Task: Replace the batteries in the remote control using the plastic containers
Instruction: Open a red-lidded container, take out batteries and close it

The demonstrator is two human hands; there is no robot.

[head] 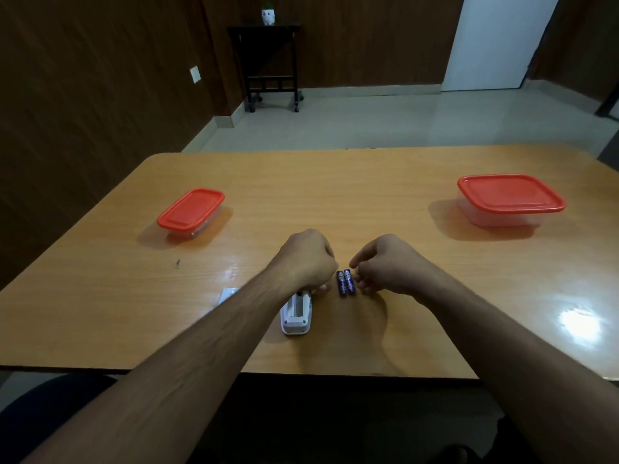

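remote [296, 314] – back up, bay open, near table [368, 182] front edge | left hand [306, 259] fingers curled on its far end | two batteries [345, 282] just right of it | right hand [385, 266] fingers loosely curled, empty, beside batteries | two red-lidded containers [191, 209] far left and far right

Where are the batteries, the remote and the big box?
batteries [345, 281], head view, middle of the pair.
remote [296, 315], head view, its open back.
big box [509, 193], head view, red lid.

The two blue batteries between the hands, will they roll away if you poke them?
Probably, sideways: the two blue batteries are round cylinders lying flat on a glossy table. They look small, so likely light and easily nudged. They look rigid too, unlikely to bend.
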